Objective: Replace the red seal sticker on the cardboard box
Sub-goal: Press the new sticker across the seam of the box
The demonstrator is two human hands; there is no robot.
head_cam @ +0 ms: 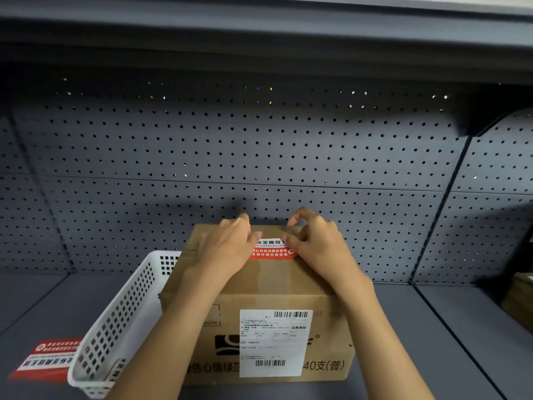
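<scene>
On the grey shelf point(403, 327), at the far left, we note a sheet of red seal labels point(46, 357) lying flat, partly hidden behind a white perforated basket point(121, 316). That basket stands just beside the left side of the cardboard box point(277, 284), and appears to touch it. A label of the same kind shows through the basket's wall; we cannot read it fully.

We record the box standing upright on the shelf, against the perforated back panel point(259, 145), with a white shipping label point(274, 342) on its near face. Its top flaps are shut.

Our left hand point(227, 246) rests on the left part of the box top, fingers curled down and the tips touching the left end of the red seal sticker point(272, 249). We cannot tell whether it pinches the sticker or merely presses on it.

This sticker lies across the middle of the box top, towards the far edge, directly between both hands. Its white upper band and red lower band are both visible, and its lower edge lies flat on the cardboard.

Our right hand point(314, 243) rests on the right part of the top, thumb and forefinger bent into a loose ring above the far edge, the remaining fingers meeting the sticker's right end. Whether they grip that end is not clear.
</scene>
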